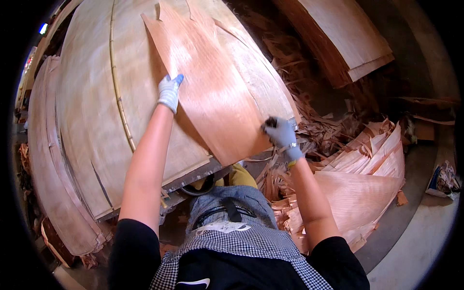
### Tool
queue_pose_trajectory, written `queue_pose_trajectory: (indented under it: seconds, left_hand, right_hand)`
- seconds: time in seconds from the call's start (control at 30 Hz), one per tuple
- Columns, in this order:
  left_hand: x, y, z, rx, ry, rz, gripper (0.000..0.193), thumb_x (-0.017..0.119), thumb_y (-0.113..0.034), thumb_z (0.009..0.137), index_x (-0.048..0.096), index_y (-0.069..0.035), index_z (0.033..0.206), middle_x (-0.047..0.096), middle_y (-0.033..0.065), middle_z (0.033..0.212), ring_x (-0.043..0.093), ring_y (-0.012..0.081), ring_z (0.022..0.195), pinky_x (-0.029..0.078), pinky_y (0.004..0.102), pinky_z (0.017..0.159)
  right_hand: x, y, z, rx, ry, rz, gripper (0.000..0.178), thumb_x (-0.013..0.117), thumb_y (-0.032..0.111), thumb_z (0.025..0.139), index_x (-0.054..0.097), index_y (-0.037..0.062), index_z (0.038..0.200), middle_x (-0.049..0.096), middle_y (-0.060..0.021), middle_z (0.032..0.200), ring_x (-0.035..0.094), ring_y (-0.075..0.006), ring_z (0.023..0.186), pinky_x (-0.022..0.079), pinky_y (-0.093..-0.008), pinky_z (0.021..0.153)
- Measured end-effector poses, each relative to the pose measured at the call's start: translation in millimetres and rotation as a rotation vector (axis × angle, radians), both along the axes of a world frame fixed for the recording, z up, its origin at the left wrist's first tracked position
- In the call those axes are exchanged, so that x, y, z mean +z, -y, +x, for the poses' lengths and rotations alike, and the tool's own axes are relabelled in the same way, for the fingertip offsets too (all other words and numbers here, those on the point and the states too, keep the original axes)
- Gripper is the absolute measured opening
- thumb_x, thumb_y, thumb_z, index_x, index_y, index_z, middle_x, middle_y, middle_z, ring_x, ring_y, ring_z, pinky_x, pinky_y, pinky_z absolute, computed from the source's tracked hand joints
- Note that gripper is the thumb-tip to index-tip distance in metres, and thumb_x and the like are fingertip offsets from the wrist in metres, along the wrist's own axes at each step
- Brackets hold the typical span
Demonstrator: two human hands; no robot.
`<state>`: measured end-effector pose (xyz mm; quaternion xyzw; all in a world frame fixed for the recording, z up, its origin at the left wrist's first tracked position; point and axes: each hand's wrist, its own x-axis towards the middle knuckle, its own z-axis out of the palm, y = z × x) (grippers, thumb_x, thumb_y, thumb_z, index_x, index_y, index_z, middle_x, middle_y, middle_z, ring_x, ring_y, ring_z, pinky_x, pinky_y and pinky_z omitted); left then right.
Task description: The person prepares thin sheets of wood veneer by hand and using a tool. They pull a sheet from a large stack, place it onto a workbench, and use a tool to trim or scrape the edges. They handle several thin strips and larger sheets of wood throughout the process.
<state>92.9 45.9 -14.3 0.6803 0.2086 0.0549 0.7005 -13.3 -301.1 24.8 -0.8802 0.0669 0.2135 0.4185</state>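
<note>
A reddish wood veneer sheet with a ragged far end lies at a slant over a broad stack of paler veneer. My left hand, in a light glove with blue fingertips, is closed on the sheet's left edge, thumb on top and the other fingers mostly hidden. At the sheet's near right edge is my right hand, in a grey glove with dark fingertips. Its fingers are curled closed; what they hold, if anything, is hidden. A thin jointed stick lies lengthwise on the pale stack, left of my left hand.
Torn veneer scraps heap up right of the stack. Larger broken veneer pieces lie piled by my right forearm. Another veneer stack stands at the far right, and curved sheets hang along the left side. A crumpled bag sits at the right.
</note>
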Motion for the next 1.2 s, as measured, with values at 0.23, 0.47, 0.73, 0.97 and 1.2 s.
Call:
queue_pose_trajectory:
  seconds: [0.23,0.47,0.73,0.97,1.2]
  left_hand:
    - [-2,29,47,-0.093,0.012,0.516,0.054,0.061,0.0,0.072,0.042,0.001,0.122,0.057,0.0129,0.111,0.055,0.0214,0.096,0.044,0.0288,0.084]
    - [12,33,73,-0.043,0.037,0.731,0.073,0.063,-0.001,0.07,0.026,0.0,0.133,0.049,0.0183,0.122,0.051,0.0263,0.106,0.039,0.0291,0.092]
    - [24,116,39,-0.474,0.488,1.411,0.049,0.058,-0.023,0.075,0.047,-0.008,0.12,0.047,0.015,0.122,0.041,0.0316,0.115,0.029,0.041,0.099]
    - [4,161,-11,-0.841,0.5,1.328,0.043,0.052,-0.021,0.079,0.048,-0.008,0.12,0.042,0.0123,0.13,0.036,0.0303,0.122,0.024,0.0436,0.103]
    - [0,158,-2,-0.85,0.503,1.267,0.04,0.05,-0.016,0.079,0.05,-0.007,0.118,0.045,0.0109,0.127,0.039,0.0286,0.119,0.027,0.041,0.102]
  right_hand:
    - [-13,11,33,0.047,-0.048,-0.317,0.032,0.063,0.033,0.068,0.063,0.0046,0.081,0.062,-0.0183,0.083,0.06,-0.033,0.079,0.047,-0.0384,0.069]
    - [-14,-4,45,-0.095,0.086,-0.194,0.031,0.064,0.033,0.069,0.062,0.0038,0.078,0.061,-0.0195,0.081,0.058,-0.035,0.079,0.045,-0.0401,0.069]
    - [-29,6,48,-0.099,0.047,-0.131,0.032,0.068,0.031,0.068,0.061,0.0011,0.075,0.061,-0.0143,0.068,0.058,-0.0252,0.064,0.044,-0.0337,0.06]
    - [-24,8,48,-0.086,0.043,-0.068,0.028,0.065,0.029,0.069,0.061,0.0018,0.076,0.06,-0.0174,0.073,0.058,-0.0297,0.071,0.045,-0.0359,0.064]
    - [6,-29,29,-0.117,0.01,0.004,0.031,0.055,0.033,0.08,0.06,0.0027,0.08,0.058,-0.0223,0.076,0.056,-0.0392,0.074,0.044,-0.0443,0.066]
